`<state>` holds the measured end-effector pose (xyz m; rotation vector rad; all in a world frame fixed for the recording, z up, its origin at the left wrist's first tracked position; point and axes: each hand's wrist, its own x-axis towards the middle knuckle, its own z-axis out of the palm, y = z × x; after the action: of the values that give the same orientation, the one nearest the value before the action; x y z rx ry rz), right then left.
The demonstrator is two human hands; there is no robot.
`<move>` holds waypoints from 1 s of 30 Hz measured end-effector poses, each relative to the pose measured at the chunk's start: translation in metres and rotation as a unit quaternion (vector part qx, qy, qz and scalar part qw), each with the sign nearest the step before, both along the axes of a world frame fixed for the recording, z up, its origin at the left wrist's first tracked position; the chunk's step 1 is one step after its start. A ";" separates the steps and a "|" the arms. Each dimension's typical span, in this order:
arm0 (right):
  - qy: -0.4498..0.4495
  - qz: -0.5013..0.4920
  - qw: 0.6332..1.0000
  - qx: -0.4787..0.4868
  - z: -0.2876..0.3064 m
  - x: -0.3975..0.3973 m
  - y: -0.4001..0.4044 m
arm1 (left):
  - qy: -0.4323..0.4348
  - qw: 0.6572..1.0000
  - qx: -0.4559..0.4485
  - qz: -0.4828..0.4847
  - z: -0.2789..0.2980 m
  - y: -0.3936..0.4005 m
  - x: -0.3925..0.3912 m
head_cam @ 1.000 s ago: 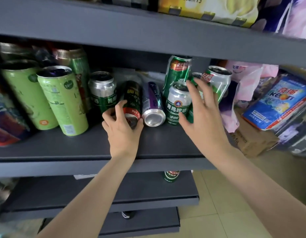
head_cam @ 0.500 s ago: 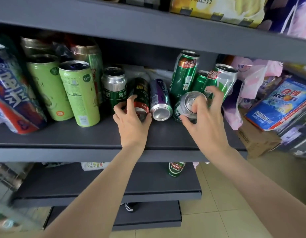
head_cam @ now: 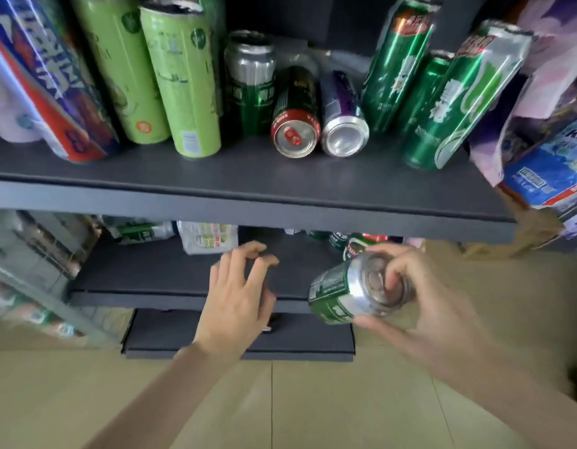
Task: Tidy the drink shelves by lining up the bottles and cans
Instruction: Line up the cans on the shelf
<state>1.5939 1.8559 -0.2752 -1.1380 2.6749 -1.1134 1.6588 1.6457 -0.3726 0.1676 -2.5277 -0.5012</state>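
My right hand [head_cam: 423, 306] grips a short green-and-silver metal beer can [head_cam: 348, 290] (tipped sideways) in the air before the lower dark shelf [head_cam: 157, 270], while my left hand [head_cam: 238, 293] hovers empty, fingers loosely curled.

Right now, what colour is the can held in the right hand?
Green and silver: the can has a green body and bare silver end, gripped by the right hand. Head view.

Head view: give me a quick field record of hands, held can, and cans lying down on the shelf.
right hand: grips a green-and-silver can, tilted, off the shelf
left hand: empty, fingers loosely curled, in front of the lower shelf
lying on upper shelf: red-ended can, silver-ended can, side by side
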 end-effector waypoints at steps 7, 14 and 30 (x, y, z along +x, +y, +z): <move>-0.139 -0.158 0.977 0.005 -0.128 -0.045 -0.090 | -0.157 0.979 0.095 0.089 -0.039 -0.031 0.008; -0.077 -0.247 0.959 0.116 -0.174 -0.103 -0.138 | -0.174 0.965 0.139 0.138 -0.068 -0.067 0.023; -0.250 -0.119 0.960 -0.044 -0.212 -0.048 -0.254 | -0.166 0.924 0.241 0.245 -0.107 -0.119 0.052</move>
<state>1.5458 1.6021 -0.4869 -0.4546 2.4124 -1.3483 1.7103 1.5268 -0.4799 1.1202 -2.4860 -0.9325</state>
